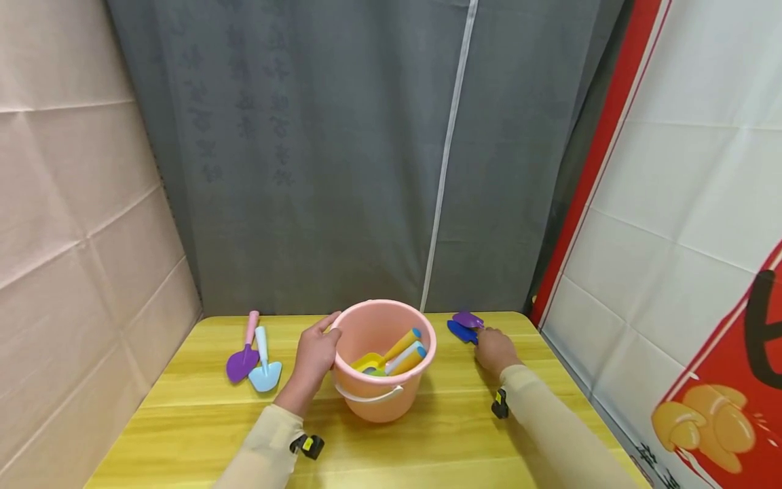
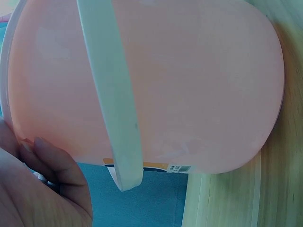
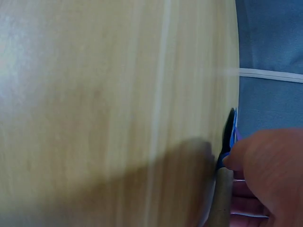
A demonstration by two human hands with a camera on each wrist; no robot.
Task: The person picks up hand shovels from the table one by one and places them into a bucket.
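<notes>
A pink bucket (image 1: pixel 379 401) stands tilted slightly towards me on the wooden table. My left hand (image 1: pixel 319 350) grips its rim on the left side, thumb and fingers on either side of the edge. Inside the bucket lie several toy tools, among them a yellow shovel (image 1: pixel 366 361) with its handle leaning right. Over at the far right, my right hand (image 1: pixel 493 350) holds a small blue shovel (image 1: pixel 461 331) by its neck and handle, low over the tabletop. The blade of a purple shovel (image 1: pixel 469 320) shows just behind the blue one; its handle is hidden by the hand.
To the left on the table (image 1: pixel 183 407) lie a purple shovel with a pink handle (image 1: pixel 242 363) and a light blue shovel (image 1: pixel 265 377). A grey curtain (image 1: pixel 318 170) hangs behind the far edge. Pale cloth walls flank both sides. The bucket's white handle (image 2: pixel 111 90) hangs down in front.
</notes>
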